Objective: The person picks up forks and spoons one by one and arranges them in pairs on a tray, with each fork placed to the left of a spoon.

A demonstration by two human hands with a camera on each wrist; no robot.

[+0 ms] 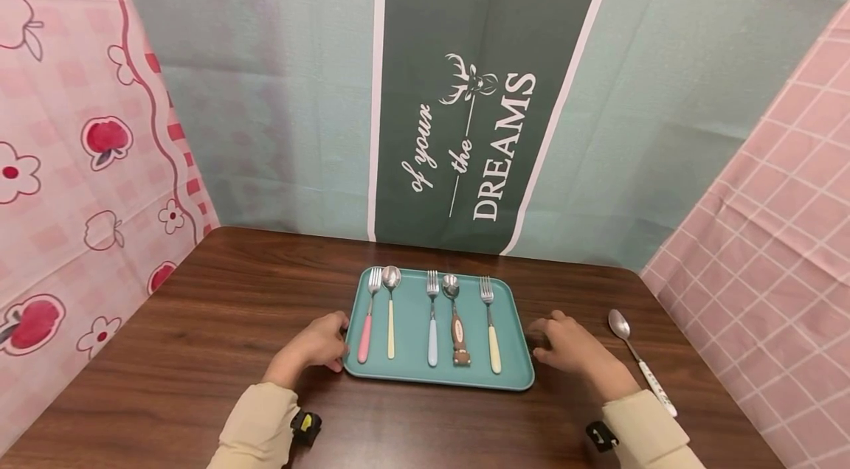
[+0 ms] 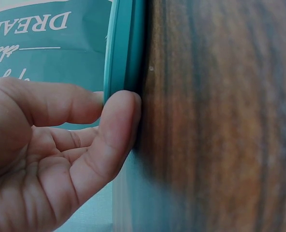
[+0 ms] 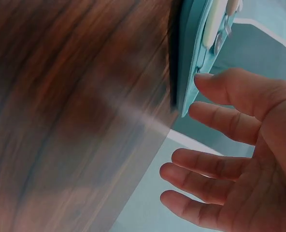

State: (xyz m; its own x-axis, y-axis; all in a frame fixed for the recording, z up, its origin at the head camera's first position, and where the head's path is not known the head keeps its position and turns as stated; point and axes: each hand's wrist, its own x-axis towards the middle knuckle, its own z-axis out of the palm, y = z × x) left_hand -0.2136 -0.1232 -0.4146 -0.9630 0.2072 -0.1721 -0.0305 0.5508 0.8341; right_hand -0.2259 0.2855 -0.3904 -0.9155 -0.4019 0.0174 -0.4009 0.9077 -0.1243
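Observation:
A teal tray [image 1: 412, 299] lies on the table. From left to right it carries a pink-handled fork [image 1: 367, 329], a pale-yellow-handled spoon [image 1: 391, 321], a blue-handled fork [image 1: 433, 329], a spoon with a brown bear-shaped handle [image 1: 458, 332] and a yellow-handled fork [image 1: 493, 329]. My left hand [image 1: 321, 341] pinches the tray's left rim between thumb and finger, as the left wrist view shows. Beside the right rim is my right hand [image 1: 567, 344]. Its fingers [image 3: 213, 164] are spread and relaxed, holding nothing; whether the thumb touches the rim, I cannot tell.
Right of my right arm lies a spoon [image 1: 640, 362] with a white patterned handle on the brown wooden table [image 1: 199, 336]. Behind the table hangs a green cloth [image 1: 305, 122] with lettering; pink cloths [image 1: 783, 248] stand at both sides.

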